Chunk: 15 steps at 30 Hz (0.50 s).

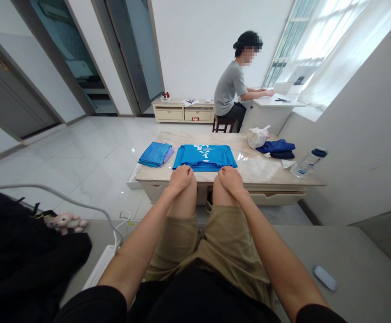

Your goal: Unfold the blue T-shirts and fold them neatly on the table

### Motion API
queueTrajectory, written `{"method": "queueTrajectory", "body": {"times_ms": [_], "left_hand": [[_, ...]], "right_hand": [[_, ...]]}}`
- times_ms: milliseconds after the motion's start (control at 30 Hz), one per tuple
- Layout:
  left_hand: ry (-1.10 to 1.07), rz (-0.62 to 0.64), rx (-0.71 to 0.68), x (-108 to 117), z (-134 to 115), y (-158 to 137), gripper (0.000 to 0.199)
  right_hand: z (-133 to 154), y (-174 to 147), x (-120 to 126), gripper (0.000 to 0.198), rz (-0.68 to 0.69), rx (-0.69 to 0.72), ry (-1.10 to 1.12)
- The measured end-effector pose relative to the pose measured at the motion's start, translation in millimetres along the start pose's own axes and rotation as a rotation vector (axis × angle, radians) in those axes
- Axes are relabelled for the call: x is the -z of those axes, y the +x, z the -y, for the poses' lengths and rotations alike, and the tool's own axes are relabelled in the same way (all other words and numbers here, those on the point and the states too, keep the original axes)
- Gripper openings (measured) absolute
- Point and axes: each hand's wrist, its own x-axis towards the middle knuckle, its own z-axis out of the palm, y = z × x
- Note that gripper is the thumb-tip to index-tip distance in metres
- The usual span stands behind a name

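Note:
On my left knee rests my left hand (181,176), its fingers curled in and nothing seen in them. My right hand (230,179) lies on the right knee in the same way, closed and holding nothing visible. Just beyond both hands, a blue T-shirt (218,156) with white lettering lies folded on the marble-topped coffee table (239,138); neither hand visibly grips it. To its left sits a stack of folded clothes (154,154), blue with a purple layer at the edge.
At the table's right are a white plastic bag (258,136), dark blue clothing (278,147) and a clear water bottle (308,163). A person (230,85) sits at a white desk behind. Beside me lie a black bag (16,255), a pink plush toy (66,222) and a white mouse (325,277).

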Motion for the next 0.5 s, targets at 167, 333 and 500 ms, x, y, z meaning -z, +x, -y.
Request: {"method": "queueTrajectory", "body": {"times_ms": [167,333,500], "left_hand": [[-0.02,-0.009,-0.002,0.0,1.8,-1.0,0.037],[-0.035,-0.023,-0.007,-1.9,4.3,-1.2,0.037],[-0.055,-0.036,-0.016,-3.7,6.1,-1.0,0.035]], "right_hand": [[-1.5,-0.1,0.0,0.043,0.005,-0.008,0.002],[-4.0,0.2,-1.2,0.044,0.001,-0.001,0.018],[-5.3,0.6,-1.5,0.044,0.002,-0.001,0.037]]}}
